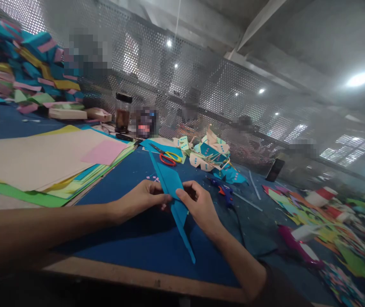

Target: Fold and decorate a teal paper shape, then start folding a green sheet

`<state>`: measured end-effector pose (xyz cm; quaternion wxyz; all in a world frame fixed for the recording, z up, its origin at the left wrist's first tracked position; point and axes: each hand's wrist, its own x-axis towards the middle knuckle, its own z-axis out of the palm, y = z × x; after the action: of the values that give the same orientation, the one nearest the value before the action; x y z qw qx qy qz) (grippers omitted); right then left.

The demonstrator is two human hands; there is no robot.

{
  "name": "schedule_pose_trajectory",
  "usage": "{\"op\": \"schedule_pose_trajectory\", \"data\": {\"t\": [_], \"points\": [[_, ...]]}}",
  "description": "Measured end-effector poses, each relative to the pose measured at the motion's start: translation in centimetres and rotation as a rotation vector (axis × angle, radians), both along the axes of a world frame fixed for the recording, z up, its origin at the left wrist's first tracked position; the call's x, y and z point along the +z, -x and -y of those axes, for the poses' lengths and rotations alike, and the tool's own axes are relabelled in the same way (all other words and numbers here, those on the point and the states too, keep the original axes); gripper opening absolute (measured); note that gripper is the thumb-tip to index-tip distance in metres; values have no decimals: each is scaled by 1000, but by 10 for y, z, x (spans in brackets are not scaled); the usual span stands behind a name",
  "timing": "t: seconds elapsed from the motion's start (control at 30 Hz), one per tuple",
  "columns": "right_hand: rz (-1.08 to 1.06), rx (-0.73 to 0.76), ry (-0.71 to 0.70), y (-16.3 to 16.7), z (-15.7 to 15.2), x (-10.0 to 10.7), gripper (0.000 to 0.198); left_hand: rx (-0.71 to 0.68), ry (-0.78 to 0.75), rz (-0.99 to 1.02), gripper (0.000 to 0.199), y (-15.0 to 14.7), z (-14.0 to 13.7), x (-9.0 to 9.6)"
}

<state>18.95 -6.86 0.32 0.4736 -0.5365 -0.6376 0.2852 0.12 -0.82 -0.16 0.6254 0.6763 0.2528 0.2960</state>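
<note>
A folded sheet of blue paper point(170, 179) is held above the dark blue tabletop point(131, 251), its long pointed ends slanting from upper left to lower right. My left hand point(146, 196) pinches its left edge, thumb on top and fingers curled beneath. On the opposite edge my right hand point(198, 202) grips it, the thumb pressed flat on the upper face. Parts of the fingers of both hands are hidden under the paper. Beyond its far tip lie scissors point(169, 158) with red and yellow handles. A dark blue glue gun point(224, 192) rests to the right of my right hand.
Large coloured paper sheets point(42, 157) are stacked at the left, with folded paper pieces point(38, 68) heaped behind. A lidded jar point(123, 113) stands at the back. Behind the glue gun sits a pile of punched paper shapes point(212, 153). A magenta-and-white tool point(299, 245) lies at right.
</note>
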Motion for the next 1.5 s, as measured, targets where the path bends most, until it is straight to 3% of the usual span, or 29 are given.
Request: {"op": "schedule_pose_trajectory", "data": {"t": [0.43, 0.73, 1.5], "points": [[141, -80, -86, 2, 2, 0, 24, -43, -20, 6, 23, 2, -2, -5], [169, -91, -118, 3, 4, 2, 22, -21, -36, -20, 26, 2, 2, 2], [182, -27, -43, 2, 3, -1, 30, -13, -14, -19, 26, 0, 3, 2]]}}
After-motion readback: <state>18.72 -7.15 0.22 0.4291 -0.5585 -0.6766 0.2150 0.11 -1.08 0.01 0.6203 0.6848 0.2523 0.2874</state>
